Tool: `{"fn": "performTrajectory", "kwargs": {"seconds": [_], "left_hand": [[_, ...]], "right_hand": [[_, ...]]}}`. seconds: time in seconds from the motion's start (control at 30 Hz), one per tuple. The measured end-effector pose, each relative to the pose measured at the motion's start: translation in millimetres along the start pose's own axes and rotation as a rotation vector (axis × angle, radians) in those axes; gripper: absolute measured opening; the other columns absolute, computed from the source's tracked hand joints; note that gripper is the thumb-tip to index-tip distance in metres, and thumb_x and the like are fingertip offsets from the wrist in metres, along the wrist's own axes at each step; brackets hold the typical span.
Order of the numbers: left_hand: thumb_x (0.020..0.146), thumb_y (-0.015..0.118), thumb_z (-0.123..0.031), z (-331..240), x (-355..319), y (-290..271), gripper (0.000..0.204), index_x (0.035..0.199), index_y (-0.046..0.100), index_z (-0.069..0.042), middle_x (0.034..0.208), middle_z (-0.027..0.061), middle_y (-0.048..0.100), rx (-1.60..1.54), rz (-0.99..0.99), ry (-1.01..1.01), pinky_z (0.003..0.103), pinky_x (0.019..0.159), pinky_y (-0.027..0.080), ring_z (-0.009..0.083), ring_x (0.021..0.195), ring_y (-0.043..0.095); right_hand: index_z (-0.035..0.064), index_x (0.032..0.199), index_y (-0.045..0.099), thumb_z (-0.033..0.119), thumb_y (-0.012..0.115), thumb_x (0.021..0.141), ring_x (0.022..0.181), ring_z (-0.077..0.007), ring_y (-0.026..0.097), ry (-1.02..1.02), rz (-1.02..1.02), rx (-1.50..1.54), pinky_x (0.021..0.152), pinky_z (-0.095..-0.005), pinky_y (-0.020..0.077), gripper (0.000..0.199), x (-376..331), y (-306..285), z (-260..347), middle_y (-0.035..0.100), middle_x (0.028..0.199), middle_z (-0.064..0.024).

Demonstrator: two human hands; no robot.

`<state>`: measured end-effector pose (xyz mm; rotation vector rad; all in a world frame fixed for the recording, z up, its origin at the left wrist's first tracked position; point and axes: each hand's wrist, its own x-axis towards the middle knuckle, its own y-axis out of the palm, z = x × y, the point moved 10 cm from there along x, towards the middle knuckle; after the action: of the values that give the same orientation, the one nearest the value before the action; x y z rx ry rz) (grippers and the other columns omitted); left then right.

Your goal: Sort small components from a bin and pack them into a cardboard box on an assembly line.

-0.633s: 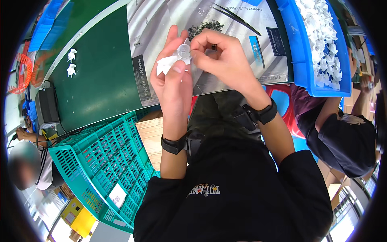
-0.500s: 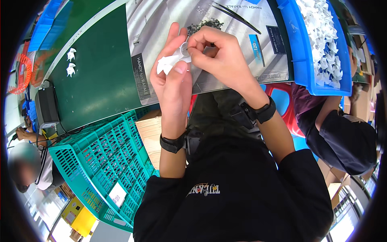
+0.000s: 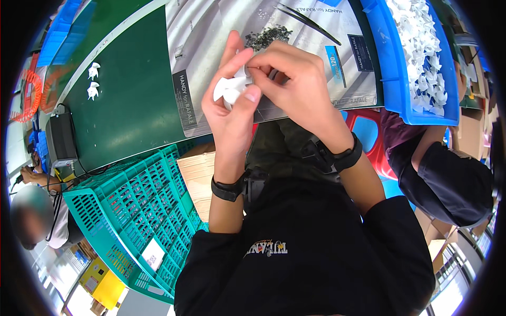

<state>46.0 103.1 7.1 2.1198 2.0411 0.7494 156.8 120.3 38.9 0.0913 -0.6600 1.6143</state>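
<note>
A white piece with several curved blades, like a small plastic fan blade (image 3: 227, 88), lies in my left hand (image 3: 229, 118). The thumb presses it against the fingers, while the index finger reaches up past it. My right hand (image 3: 298, 79) is bent in a pinch at the piece's upper right edge; whatever its fingertips hold is too small to make out. Both hands are over the near part of a printed grey sheet (image 3: 211, 31). Beyond them on the sheet sit a cluster of tiny dark bits (image 3: 268, 38) and black tweezers (image 3: 308, 23).
A blue bin (image 3: 391, 79) full of similar white pieces stands at the right. Two white pieces (image 3: 93, 90) sit on the green table (image 3: 126, 100), near a black box (image 3: 61, 138) with cables. A teal crate (image 3: 132, 210) is below left. Other people are on both sides.
Both hands have shifted slightly to the right. The white fan blade has turned in my left hand, and my right hand has tilted, still pinching at its edge.
</note>
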Motion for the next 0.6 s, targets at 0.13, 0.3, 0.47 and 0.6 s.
{"fn": "performTrajectory", "kwargs": {"seconds": [0.13, 0.3, 0.47, 0.6], "left_hand": [[0.079, 0.070, -0.025, 5.9, 0.3, 4.7, 0.055, 0.126, 0.057, 0.001, 0.152, 0.0208, 0.027, -0.076, 0.054, -0.048, 0.047, 0.114, 0.026, 0.0324, 0.140, 0.030], [0.076, 0.071, -0.029, 11.7, 1.3, -9.5, 0.042, 0.113, 0.062, -0.010, 0.138, 0.0132, 0.046, -0.401, -0.048, -0.086, 0.039, 0.102, 0.038, 0.0274, 0.126, 0.045], [0.077, 0.070, -0.031, 17.9, 2.1, -14.3, 0.032, 0.102, 0.059, -0.014, 0.102, 0.0030, 0.052, -0.664, 0.074, -0.129, 0.031, 0.078, 0.039, 0.0177, 0.089, 0.051], [0.079, 0.068, -0.029, 12.9, -1.0, -8.9, 0.027, 0.098, 0.054, -0.015, 0.082, -0.0009, 0.040, -0.592, -0.014, -0.154, 0.029, 0.064, 0.030, 0.0115, 0.066, 0.036]], "right_hand": [[-0.0007, 0.086, 0.066, -0.004, 0.066, 0.079, 0.063, -0.0084, 0.058, -0.042, 0.030, -0.097, 0.054, -0.0226, 0.0473, 0.008, -1.7, -5.1, 2.2, 0.059, 0.075, -0.0040], [0.0033, 0.081, 0.067, 0.007, 0.066, 0.083, 0.060, -0.0132, 0.058, 0.262, -0.117, 0.487, 0.053, -0.0258, 0.0460, 0.005, -2.1, -37.4, -37.5, 0.065, 0.076, -0.0014], [0.0034, 0.083, 0.068, 0.011, 0.064, 0.086, 0.061, -0.0136, 0.059, 0.375, -0.105, 0.759, 0.057, -0.0265, 0.0479, 0.009, 0.4, -60.9, -58.0, 0.066, 0.075, -0.0018], [0.0027, 0.086, 0.068, 0.013, 0.062, 0.087, 0.062, -0.0143, 0.059, 0.341, -0.079, 0.501, 0.059, -0.0277, 0.0478, 0.012, 10.4, -69.8, -68.2, 0.065, 0.073, -0.0023]]}}
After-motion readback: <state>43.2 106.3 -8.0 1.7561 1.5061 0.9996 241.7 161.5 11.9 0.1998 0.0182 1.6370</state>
